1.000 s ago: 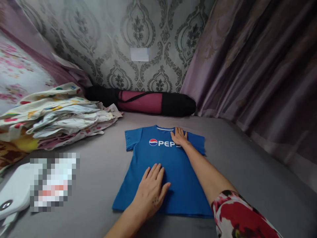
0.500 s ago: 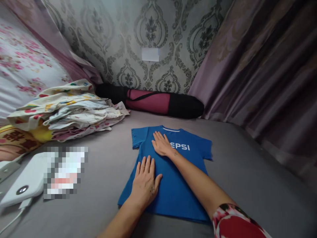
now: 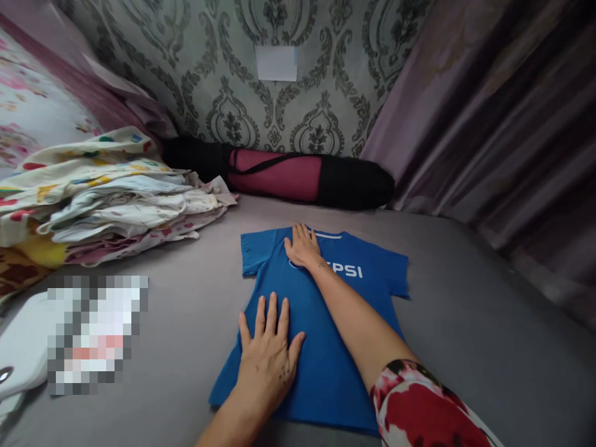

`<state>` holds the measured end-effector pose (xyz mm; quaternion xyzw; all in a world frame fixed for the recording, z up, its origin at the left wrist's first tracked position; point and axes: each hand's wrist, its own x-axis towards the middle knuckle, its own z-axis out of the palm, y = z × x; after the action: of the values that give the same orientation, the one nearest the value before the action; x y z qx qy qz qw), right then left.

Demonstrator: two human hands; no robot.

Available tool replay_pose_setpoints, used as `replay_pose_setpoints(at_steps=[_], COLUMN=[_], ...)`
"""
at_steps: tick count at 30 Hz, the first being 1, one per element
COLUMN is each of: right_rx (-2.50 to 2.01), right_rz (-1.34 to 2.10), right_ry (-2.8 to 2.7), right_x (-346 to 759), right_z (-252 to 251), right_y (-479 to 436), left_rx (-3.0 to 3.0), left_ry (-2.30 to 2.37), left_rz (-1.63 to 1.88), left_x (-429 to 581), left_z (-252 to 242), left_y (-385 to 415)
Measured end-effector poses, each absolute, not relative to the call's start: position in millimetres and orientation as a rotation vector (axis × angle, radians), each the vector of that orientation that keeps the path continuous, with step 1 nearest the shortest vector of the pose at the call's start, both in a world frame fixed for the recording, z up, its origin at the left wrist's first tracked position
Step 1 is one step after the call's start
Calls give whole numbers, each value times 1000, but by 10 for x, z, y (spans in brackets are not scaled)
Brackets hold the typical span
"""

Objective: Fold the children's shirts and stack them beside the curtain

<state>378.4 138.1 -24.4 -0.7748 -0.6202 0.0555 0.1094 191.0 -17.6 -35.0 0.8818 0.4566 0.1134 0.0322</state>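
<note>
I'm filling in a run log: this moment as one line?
left hand: spread on blue Pepsi T-shirt | right hand: on shirt near collar

I'm looking out from my own head here, the camera above the near side of the blue T-shirt (image 3: 321,354), facing forward and tipped down over it. The shirt sits close, low in my view; my left hand (image 3: 267,360), over its lower half, looms nearest, with my right hand (image 3: 303,246) farther off at its collar. Past the shirt, my line of sight runs across the gray sheet (image 3: 465,298) to the wallpapered wall (image 3: 186,81) ahead. Right of the shirt the curtain (image 3: 465,124) sinks into shadow, so its distance is hard to judge.
</note>
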Motion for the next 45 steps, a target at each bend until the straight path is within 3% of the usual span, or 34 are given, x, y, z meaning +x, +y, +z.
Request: replay_pose_setpoints(at_steps=[8, 13, 19, 34, 45], right_rx=[-2171, -2303, -2447, -2174, -2096], right_rz=[447, 337, 197, 11, 298], right_ry=[-1884, -1889, -1801, -1674, -2001], right_x=[3960, 4062, 4154, 4154, 3804], right_z=[28, -5, -166, -215, -60], right_y=[1194, 781, 700, 664, -404], left_rx=[2700, 2756, 2712, 2698, 2714], left_ry=[1370, 1275, 1257, 1291, 1358], left_rz=[359, 462, 319, 88, 17], left_x=[1893, 1912, 1929, 1896, 1926], left_z=[-187, -211, -231, -139, -123], left_y=[-126, -132, -177, -154, -135])
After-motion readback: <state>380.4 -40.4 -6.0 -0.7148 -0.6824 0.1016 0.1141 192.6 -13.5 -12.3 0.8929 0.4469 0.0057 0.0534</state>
